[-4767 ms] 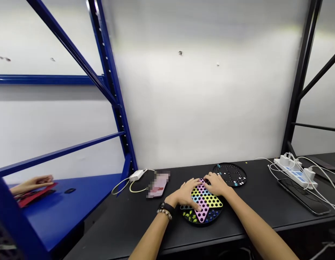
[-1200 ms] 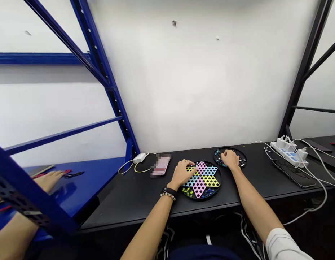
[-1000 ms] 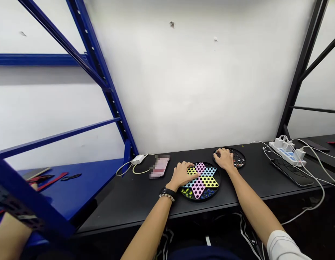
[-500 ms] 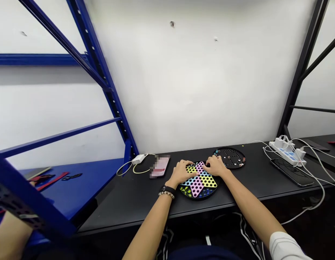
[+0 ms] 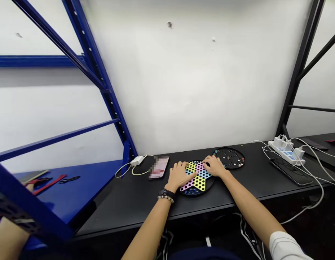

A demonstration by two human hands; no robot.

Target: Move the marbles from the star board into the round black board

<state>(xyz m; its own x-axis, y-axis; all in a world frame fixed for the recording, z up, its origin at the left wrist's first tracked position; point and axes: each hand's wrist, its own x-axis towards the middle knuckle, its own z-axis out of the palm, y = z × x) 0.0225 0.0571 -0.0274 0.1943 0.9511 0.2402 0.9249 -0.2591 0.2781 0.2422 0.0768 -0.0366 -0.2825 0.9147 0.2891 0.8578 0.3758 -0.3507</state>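
A star-shaped Chinese checkers board [image 5: 199, 182] with pink, yellow and blue points full of holes sits on a round black tray [image 5: 210, 186] on the black table. Blue marbles [image 5: 192, 191] show in the tray beside the pink and yellow points. My left hand [image 5: 179, 175], below a dark wristband and a beaded bracelet, holds the board's left side, thumb across its top. At the far right side, my right hand [image 5: 214, 166] grips the edge with bent fingers. Some fingertips are hidden behind the board and tray.
Behind my right hand lies a second round black board [image 5: 232, 155] with small pieces. A phone [image 5: 159, 168] and white adapter [image 5: 137, 160] are on the left; a power strip [image 5: 287, 153], dark phone [image 5: 290, 171] and cables on the right. Another person's arm [image 5: 10, 236] shows at the left edge.
The star board and its tray have turned clockwise between my hands. The near pink point has swung left, and blue marbles now show where it was.
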